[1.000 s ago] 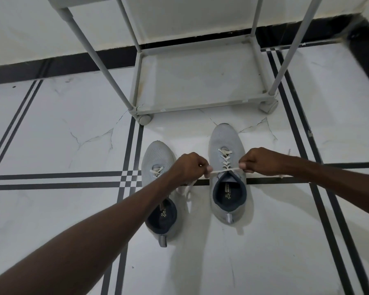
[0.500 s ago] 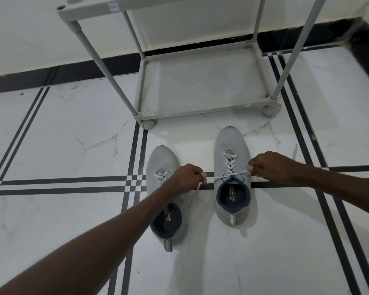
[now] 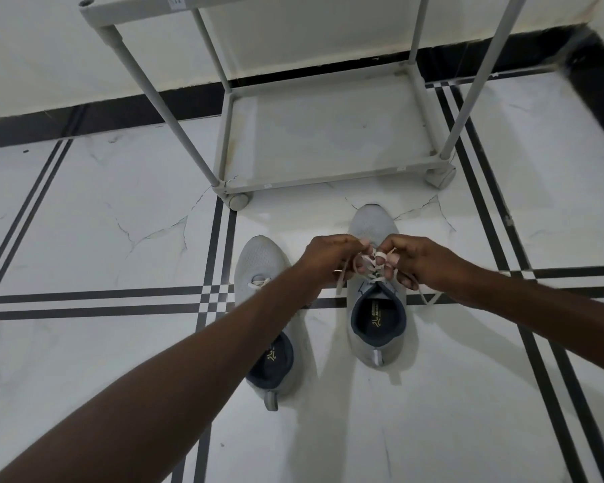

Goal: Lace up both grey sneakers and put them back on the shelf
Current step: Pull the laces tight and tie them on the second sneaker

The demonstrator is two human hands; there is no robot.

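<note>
Two grey sneakers stand side by side on the floor, toes toward the shelf. Over the right sneaker (image 3: 377, 329) my left hand (image 3: 332, 259) and my right hand (image 3: 415, 259) meet, each pinching part of its white lace (image 3: 372, 264), which is looped between the fingertips above the eyelets. Loose lace ends hang down on both sides. The left sneaker (image 3: 258, 270) lies partly under my left forearm, with only a short bit of lace showing near its toe. The grey shelf (image 3: 328, 181) stands just beyond the shoes, its bottom tier bare.
The shelf's caster wheels (image 3: 238, 202) sit close to the sneaker toes. White marble floor with black stripe lines (image 3: 95, 301) spreads all around. A black skirting (image 3: 119, 113) runs along the white wall behind the shelf.
My hands were apart, pulling the lace taut sideways across the right sneaker. Now they have come together above its eyelets with the lace looped between the fingers.
</note>
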